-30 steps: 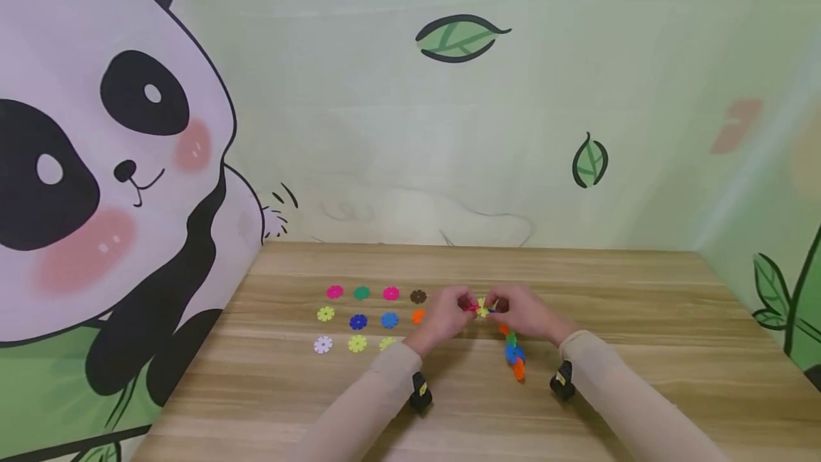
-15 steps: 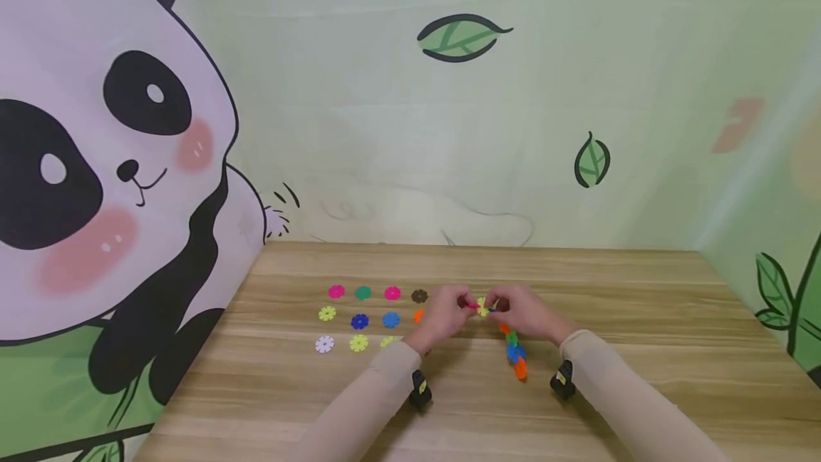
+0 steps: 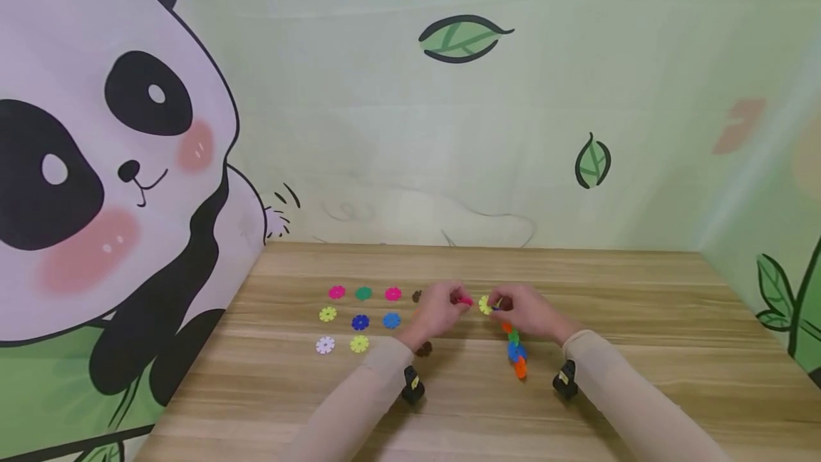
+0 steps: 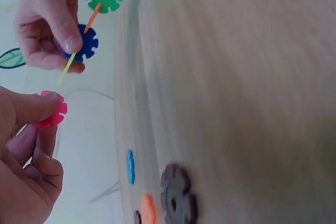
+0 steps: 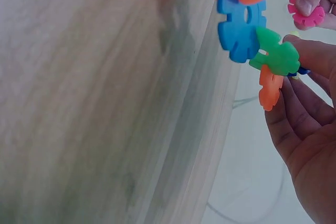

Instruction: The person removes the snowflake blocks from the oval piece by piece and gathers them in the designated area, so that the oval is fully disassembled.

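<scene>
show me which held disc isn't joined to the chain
The pink disc pinched in the left hand: a gap parts it from the yellow disc ending the chain in the right hand.

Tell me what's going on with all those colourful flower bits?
A person's left hand pinches a pink disc, and their right hand holds a chain of joined discs by its dark blue disc. At the chain's end is a yellow disc; the pink disc isn't touching it. Loose discs lie on the table.
</scene>
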Motion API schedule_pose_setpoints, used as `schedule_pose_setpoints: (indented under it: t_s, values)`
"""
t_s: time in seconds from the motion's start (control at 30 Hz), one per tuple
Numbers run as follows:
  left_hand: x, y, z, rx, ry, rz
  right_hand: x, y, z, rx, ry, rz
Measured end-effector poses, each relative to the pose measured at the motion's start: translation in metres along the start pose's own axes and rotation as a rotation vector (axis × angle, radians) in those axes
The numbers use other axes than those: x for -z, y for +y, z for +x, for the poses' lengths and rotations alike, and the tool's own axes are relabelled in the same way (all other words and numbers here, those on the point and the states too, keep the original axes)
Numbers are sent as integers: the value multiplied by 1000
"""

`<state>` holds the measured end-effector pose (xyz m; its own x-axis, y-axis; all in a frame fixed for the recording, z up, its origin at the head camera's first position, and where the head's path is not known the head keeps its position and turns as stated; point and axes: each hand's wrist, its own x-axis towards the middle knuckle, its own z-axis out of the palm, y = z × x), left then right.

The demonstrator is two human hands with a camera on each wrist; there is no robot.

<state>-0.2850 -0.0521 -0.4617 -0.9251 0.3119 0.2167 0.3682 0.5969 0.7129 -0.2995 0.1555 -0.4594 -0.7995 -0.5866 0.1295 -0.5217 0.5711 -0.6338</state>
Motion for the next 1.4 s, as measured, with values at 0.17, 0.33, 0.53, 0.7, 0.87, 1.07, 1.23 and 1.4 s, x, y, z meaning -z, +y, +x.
schedule_pose_setpoints:
  t_s: [0.17,0.33,0.53,0.7,0.87,1.07,1.23,1.4]
  values:
    - [11,-8,0,32,64,-35,0,1,-1,-12,-1,-4]
    - [26,-16,-1,96,114,-45,-1,5,-3,-30,-5,-7]
    - [41,-24,0,165,124,-76,-1,6,-3,-20,0,6]
    - [48,-31,-3,175,104,-65,0,5,-3,-17,8,1]
    - [52,-35,-8,194,41,-77,0,3,-3,-17,8,2]
    - [52,-37,-10,205,-65,-107,0,1,-3,-33,8,6]
    - [48,-34,-12,238,-92,-137,0,0,-3,-28,5,4]
    - [41,-33,-12,229,-127,-147,0,0,-2,-16,3,11]
